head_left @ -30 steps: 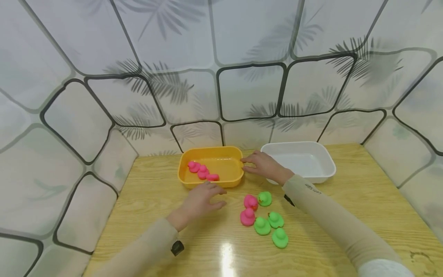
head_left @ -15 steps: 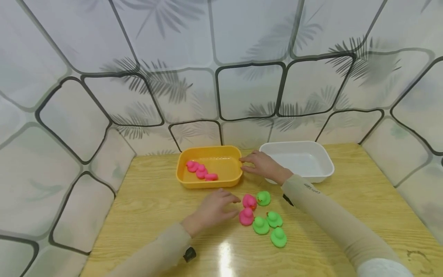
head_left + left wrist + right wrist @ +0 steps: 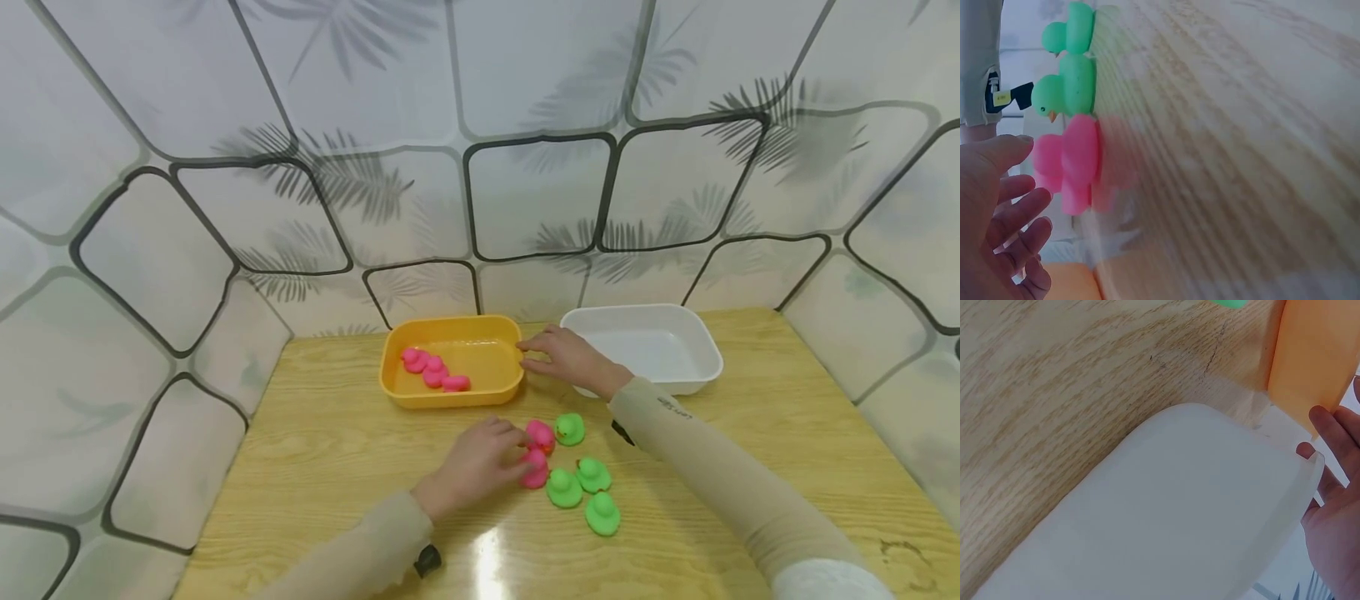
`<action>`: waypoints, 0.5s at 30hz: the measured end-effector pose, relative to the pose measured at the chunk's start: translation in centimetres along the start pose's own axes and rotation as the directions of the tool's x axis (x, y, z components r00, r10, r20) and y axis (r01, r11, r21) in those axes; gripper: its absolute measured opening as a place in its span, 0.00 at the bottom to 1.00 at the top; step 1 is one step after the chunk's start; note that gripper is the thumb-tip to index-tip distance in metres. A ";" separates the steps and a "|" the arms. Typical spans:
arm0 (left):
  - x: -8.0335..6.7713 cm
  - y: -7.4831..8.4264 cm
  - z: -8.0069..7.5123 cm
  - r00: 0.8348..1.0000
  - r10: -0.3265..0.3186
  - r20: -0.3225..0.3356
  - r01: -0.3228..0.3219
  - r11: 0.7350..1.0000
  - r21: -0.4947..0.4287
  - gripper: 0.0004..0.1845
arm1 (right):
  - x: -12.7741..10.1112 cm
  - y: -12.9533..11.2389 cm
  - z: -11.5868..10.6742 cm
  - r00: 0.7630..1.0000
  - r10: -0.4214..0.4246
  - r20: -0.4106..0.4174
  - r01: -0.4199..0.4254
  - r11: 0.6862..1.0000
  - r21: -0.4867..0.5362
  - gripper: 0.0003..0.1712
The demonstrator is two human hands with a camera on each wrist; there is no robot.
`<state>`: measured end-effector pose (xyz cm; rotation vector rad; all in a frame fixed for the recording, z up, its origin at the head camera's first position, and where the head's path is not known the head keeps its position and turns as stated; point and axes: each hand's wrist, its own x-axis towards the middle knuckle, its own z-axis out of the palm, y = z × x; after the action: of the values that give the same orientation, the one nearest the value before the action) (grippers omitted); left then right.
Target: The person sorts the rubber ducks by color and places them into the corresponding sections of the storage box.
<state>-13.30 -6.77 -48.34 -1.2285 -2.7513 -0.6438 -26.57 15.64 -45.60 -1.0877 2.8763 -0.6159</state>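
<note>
My left hand [image 3: 480, 467] reaches over the table with fingers loosely spread, thumb and fingertips at two pink rubber ducks. Its fingers partly hide the nearer pink duck [image 3: 536, 471]; the other pink duck [image 3: 542, 435] sits just behind. In the left wrist view, thumb and fingers stand apart beside a pink duck [image 3: 1080, 156], holding nothing. My right hand [image 3: 573, 362] has its fingertips at the right rim of a yellow tray [image 3: 491, 358]. In the right wrist view the fingers [image 3: 1332, 434] extend toward that tray, which looks orange there. Several pink ducks [image 3: 435, 371] lie inside it.
A white tray [image 3: 656, 354] stands right of the yellow one, under my right wrist. Several green rubber ducks, one of them a front duck [image 3: 602, 514], are grouped right of the pink pair on the wooden table [image 3: 337, 450]. A patterned wall [image 3: 540, 200] closes the back.
My left hand has moved right and toward me, from the yellow tray's front edge to the pink ducks on the table. My right hand stays at the tray's rim.
</note>
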 end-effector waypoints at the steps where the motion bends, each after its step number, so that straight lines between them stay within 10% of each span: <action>1: 0.0 0.1 0.2 1.000 -0.006 0.002 0.006 1.000 0.000 0.15 | 0.0 0.0 0.0 1.000 -0.001 0.000 0.001 1.000 -0.002 0.24; 15: 0.2 0.7 1.1 1.000 -0.026 0.012 0.025 0.999 0.041 0.15 | 0.0 0.1 0.2 1.000 0.005 -0.005 -0.005 1.000 0.009 0.23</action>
<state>-12.76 -5.79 -49.05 -1.1949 -2.7800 -0.5809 -26.59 15.67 -45.82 -1.0792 2.8767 -0.6307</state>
